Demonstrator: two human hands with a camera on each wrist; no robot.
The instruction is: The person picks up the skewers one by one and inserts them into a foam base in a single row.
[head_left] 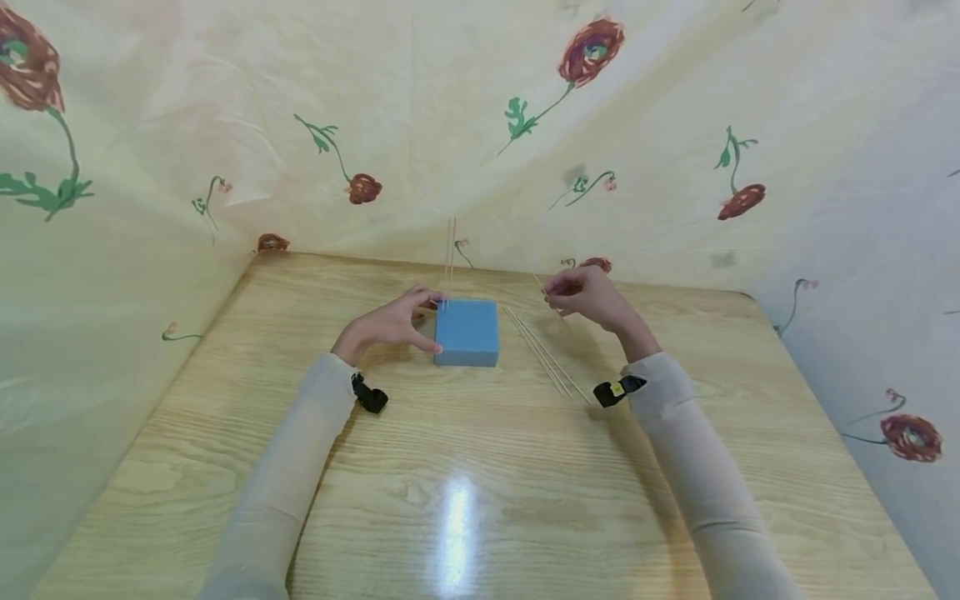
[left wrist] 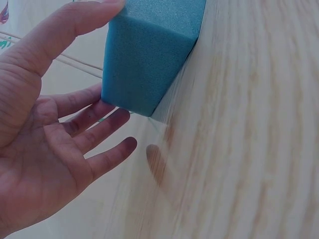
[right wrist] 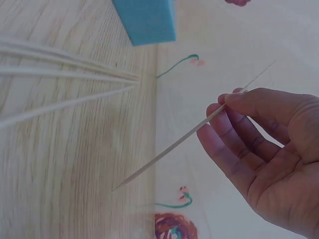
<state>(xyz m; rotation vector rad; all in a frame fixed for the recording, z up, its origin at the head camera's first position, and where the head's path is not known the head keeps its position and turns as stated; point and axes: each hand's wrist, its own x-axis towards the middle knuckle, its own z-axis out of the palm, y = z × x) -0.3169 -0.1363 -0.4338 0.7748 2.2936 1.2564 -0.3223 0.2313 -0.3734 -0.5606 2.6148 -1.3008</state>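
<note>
A blue foam block point(head_left: 467, 325) lies flat on the table. My left hand point(head_left: 386, 323) holds it at the left side, thumb on the near corner and fingertips at the far corner; in the left wrist view the other fingers are spread beside the block point(left wrist: 142, 64). Two thin wooden skewers point(head_left: 452, 250) stand upright at the block's far left corner. To the right of the block, my right hand point(head_left: 592, 298) pinches another skewer point(right wrist: 164, 152) between thumb and fingers. This skewer is slanted, its pointed end angled down, apart from the block.
Several loose skewers point(head_left: 553, 358) lie on the wooden table point(head_left: 375, 500) between the block and my right forearm. Pale flowered sheeting point(head_left: 450, 125) hangs behind the table and along its sides. Each wrist carries a black camera point(head_left: 370, 395).
</note>
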